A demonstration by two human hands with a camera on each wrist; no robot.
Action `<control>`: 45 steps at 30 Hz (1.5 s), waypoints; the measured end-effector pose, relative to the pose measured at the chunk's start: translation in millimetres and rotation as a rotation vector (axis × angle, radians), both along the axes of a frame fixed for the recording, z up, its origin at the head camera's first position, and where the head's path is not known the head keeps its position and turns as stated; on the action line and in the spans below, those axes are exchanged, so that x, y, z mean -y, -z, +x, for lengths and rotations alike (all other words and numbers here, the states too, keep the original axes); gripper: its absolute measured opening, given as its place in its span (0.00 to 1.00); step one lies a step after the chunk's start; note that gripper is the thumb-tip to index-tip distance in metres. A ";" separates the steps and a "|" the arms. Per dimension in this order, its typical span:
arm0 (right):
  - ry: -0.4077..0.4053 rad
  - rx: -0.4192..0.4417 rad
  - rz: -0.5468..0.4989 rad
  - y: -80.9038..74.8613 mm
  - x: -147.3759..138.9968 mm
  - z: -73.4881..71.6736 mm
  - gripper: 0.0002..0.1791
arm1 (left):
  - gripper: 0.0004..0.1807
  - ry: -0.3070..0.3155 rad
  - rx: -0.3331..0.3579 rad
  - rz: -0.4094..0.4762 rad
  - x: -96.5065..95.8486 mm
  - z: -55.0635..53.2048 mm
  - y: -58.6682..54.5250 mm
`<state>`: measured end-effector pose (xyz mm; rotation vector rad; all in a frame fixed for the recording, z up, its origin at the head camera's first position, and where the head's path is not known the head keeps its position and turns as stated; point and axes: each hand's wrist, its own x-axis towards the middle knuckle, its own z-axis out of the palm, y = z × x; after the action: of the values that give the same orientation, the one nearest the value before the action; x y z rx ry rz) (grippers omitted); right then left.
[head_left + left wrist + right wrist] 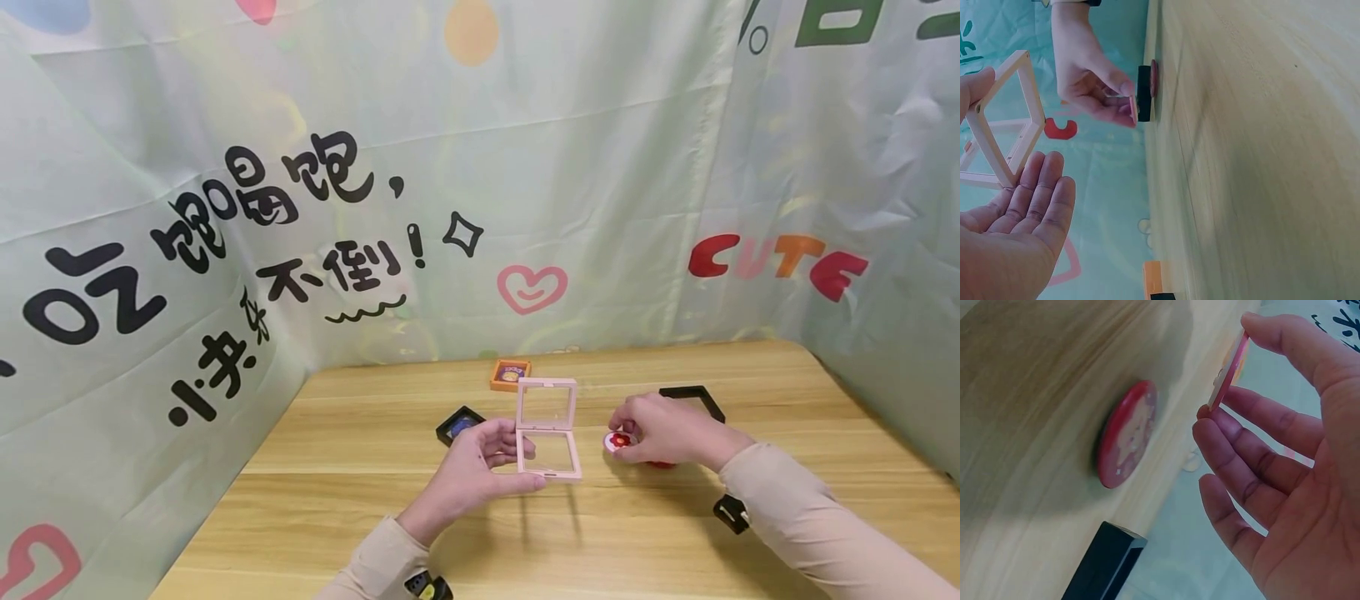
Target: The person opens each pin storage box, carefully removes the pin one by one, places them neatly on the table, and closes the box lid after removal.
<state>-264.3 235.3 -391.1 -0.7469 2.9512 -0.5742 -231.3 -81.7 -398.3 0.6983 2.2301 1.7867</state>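
Observation:
My left hand holds a pink hinged display frame above the table, thumb at its lower edge. The frame stands unfolded, its two square panes see-through with nothing between them. To the right, my right hand pinches a round badge by its rim. A red flower on white shows on its face in the head view; the right wrist view catches it edge-on between thumb and fingers. Beneath that hand, a red-rimmed round badge lies on the table, mostly hidden in the head view.
Behind the right hand lies a black frame, partly covered. A black frame with a blue item rests past the left hand. Farther back sits an orange frame holding a picture. A printed curtain borders the wooden table.

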 end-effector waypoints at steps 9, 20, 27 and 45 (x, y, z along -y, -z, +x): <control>-0.023 0.002 0.011 6.7 2.2 -4.2 0.10 | 0.34 0.011 0.004 0.001 0.0 0.4 -0.1; -0.034 -0.010 0.038 11.6 3.3 -5.6 0.09 | 0.37 0.004 0.015 -0.002 -0.2 0.8 0.5; -0.026 -0.008 0.046 12.6 4.0 -5.6 0.10 | 0.35 0.005 0.010 0.000 -0.4 0.8 1.3; -0.014 0.002 0.044 15.7 4.3 -3.7 0.12 | 0.33 0.014 0.000 -0.003 -1.0 1.3 1.5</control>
<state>-268.0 231.0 -406.7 -0.7618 2.9436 -0.5072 -229.9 -80.7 -399.9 0.7115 2.2222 1.7768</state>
